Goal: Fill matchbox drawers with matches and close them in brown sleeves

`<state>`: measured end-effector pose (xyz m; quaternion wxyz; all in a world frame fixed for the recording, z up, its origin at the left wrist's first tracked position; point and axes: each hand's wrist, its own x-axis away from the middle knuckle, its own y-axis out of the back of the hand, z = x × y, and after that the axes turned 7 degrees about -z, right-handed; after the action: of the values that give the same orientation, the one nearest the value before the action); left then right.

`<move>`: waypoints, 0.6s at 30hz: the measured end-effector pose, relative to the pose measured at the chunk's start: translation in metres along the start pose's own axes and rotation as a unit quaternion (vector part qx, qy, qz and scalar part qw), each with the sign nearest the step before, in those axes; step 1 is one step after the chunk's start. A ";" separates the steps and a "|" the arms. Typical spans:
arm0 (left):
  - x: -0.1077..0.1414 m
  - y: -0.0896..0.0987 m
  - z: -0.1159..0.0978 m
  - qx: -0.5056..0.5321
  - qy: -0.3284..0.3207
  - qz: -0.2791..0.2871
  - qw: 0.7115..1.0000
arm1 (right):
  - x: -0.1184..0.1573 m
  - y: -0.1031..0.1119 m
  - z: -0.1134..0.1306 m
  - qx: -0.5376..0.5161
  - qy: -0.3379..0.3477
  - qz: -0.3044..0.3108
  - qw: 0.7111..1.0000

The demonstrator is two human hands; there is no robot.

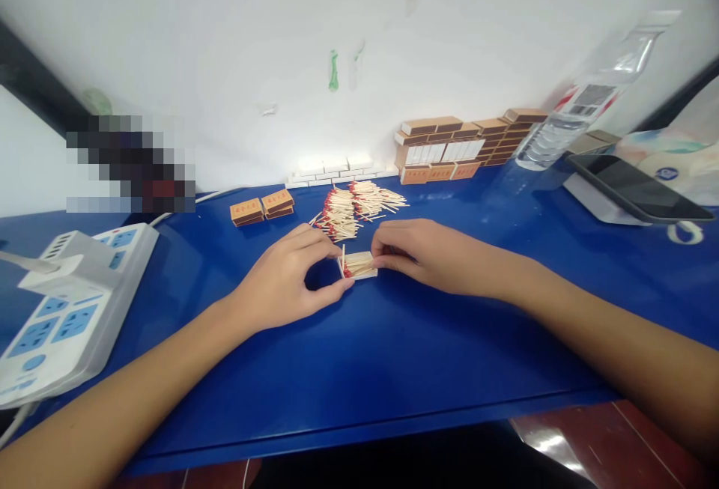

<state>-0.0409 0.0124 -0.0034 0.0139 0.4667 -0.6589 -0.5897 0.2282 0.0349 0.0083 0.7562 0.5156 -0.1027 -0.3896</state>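
Note:
A small white matchbox tray [369,275] lies on the blue table, partly filled with matches [359,265], their red heads toward the left. My left hand [289,275] grips the tray's left end between thumb and forefinger. One match [344,258] sticks up by that forefinger. At the tray's right end, my right hand [410,253] is closed, its fingertips on the plain ends of the matches; its other fingers are curled under. Just behind the tray is a loose heap of red-headed matches [340,216].
Two short stacks of matchboxes [247,212] stand left of the heap. White trays [331,169] and stacked matchboxes [438,129] line the wall. To the right are a plastic bottle [589,92] and a phone [640,188]; a power strip [84,324] is at left.

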 end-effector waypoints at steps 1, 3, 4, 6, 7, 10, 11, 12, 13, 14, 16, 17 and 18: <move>0.000 0.000 0.000 0.000 0.000 0.000 1.000 | 0.000 -0.001 0.000 0.002 0.004 -0.005 1.000; 0.000 -0.001 0.000 0.001 -0.001 0.000 1.000 | -0.001 -0.001 -0.001 0.000 0.008 -0.015 1.000; 0.000 -0.001 0.000 0.001 -0.002 -0.001 1.000 | -0.001 -0.001 -0.001 -0.003 0.011 -0.019 1.000; 0.000 -0.002 0.001 0.000 -0.004 -0.002 1.000 | -0.001 -0.001 0.000 -0.009 0.022 -0.021 0.999; 0.001 -0.002 0.001 0.000 -0.005 -0.001 1.000 | -0.001 -0.001 0.000 -0.010 0.028 -0.020 0.999; 0.000 -0.001 0.000 0.001 -0.004 0.002 1.000 | -0.001 -0.002 0.003 -0.008 0.035 -0.015 0.999; 0.000 -0.001 0.000 0.002 -0.004 0.003 1.000 | -0.001 -0.002 0.004 -0.007 0.030 -0.016 0.999; 0.000 -0.001 0.000 0.002 -0.004 0.004 1.000 | -0.001 -0.002 0.004 -0.006 0.024 -0.020 0.999; 0.000 -0.001 0.000 0.003 -0.004 0.003 1.000 | -0.001 -0.002 0.005 -0.005 0.019 -0.026 0.999; 0.000 0.000 -0.001 0.005 -0.004 0.003 1.000 | -0.001 -0.001 0.005 -0.006 0.015 -0.031 0.999; 0.000 0.000 -0.001 0.007 -0.003 0.003 1.000 | -0.001 -0.001 0.006 -0.012 0.015 -0.039 0.999; 0.000 0.000 -0.002 0.007 -0.002 0.003 1.000 | -0.001 -0.002 0.005 -0.017 0.018 -0.040 0.999; 0.000 0.000 -0.002 0.007 -0.001 0.003 1.000 | -0.001 -0.002 0.005 -0.023 0.022 -0.040 0.999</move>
<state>-0.0398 0.0110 -0.0032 0.0118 0.4640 -0.6649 -0.5852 0.2233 0.0317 0.0091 0.7539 0.5101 -0.0558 -0.4103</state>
